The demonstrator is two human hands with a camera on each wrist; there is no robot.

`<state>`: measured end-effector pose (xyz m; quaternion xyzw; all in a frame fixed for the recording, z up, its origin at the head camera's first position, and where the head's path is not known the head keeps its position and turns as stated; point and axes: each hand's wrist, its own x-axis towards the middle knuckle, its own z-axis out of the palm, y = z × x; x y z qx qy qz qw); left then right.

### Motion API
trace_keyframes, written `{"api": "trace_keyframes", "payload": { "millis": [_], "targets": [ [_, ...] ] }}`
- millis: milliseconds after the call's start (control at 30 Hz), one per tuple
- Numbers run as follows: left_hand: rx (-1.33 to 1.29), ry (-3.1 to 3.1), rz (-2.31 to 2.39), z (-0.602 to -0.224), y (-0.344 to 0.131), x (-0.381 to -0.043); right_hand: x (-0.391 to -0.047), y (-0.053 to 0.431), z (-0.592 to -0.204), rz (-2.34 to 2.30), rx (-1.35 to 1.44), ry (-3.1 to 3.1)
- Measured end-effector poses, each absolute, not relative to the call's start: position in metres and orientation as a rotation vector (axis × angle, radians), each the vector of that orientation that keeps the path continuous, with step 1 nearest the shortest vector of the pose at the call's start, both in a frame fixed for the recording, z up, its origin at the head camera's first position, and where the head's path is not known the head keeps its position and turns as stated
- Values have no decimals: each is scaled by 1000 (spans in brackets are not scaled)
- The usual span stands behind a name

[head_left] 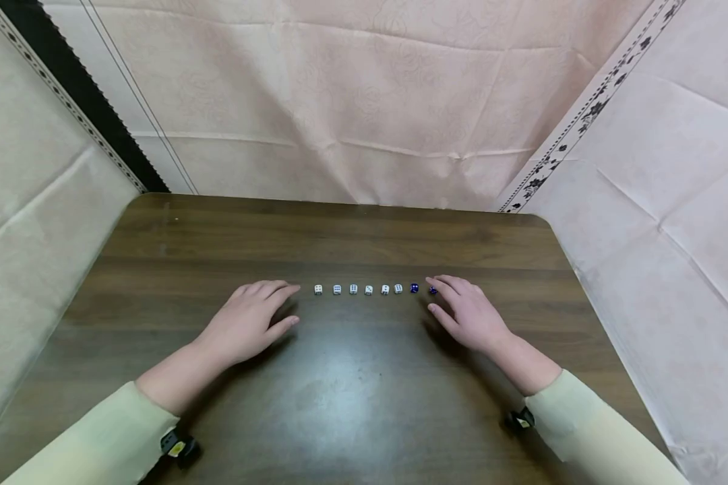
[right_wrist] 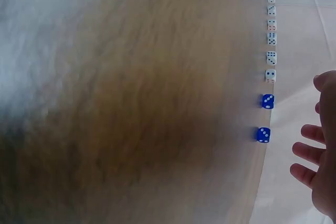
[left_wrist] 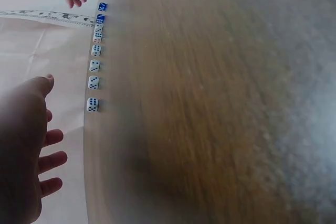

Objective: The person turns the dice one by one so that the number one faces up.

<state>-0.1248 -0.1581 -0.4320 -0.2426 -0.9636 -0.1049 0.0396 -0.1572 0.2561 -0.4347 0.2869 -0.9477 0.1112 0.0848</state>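
Note:
Several white dice [head_left: 353, 289] and two blue dice [head_left: 414, 287] form one row across the middle of the table, the blue ones at the right end. Just left of the row is my left hand [head_left: 250, 322], its fingers relaxed and holding nothing. My right hand [head_left: 468, 314] hovers by the right end, fingers spread, partly covering the last blue die [head_left: 433, 290] in the head view. In the right wrist view that blue die [right_wrist: 263, 135] stands apart from the fingers [right_wrist: 308, 153]. The left wrist view shows the nearest white die [left_wrist: 92, 104] clear of the left thumb.
The dark wooden table [head_left: 340, 242] has rounded far corners. A pale cloth [head_left: 364, 101] hangs behind it, with white cloth [head_left: 673, 202] on the right and more [head_left: 30, 202] on the left. Black devices [head_left: 180, 447] sit at both wrists.

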Motion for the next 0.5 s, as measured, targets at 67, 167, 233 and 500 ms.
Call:
{"api": "trace_keyframes", "payload": {
  "millis": [67, 167, 233, 500],
  "targets": [
    [-732, -2954, -338, -432, -157, -126, -159, 257, -436, 334, 840, -2839],
    [-722, -2958, -351, -433, -155, -128, -161, 259, -437, 343, 831, -2837],
    [-719, -2961, -348, -434, -154, -129, -162, 260, -437, 345, 828, -2832],
    [-659, -2988, -371, -433, -149, -135, -166, 261, -438, 337, 785, -2853]
  ]
}}
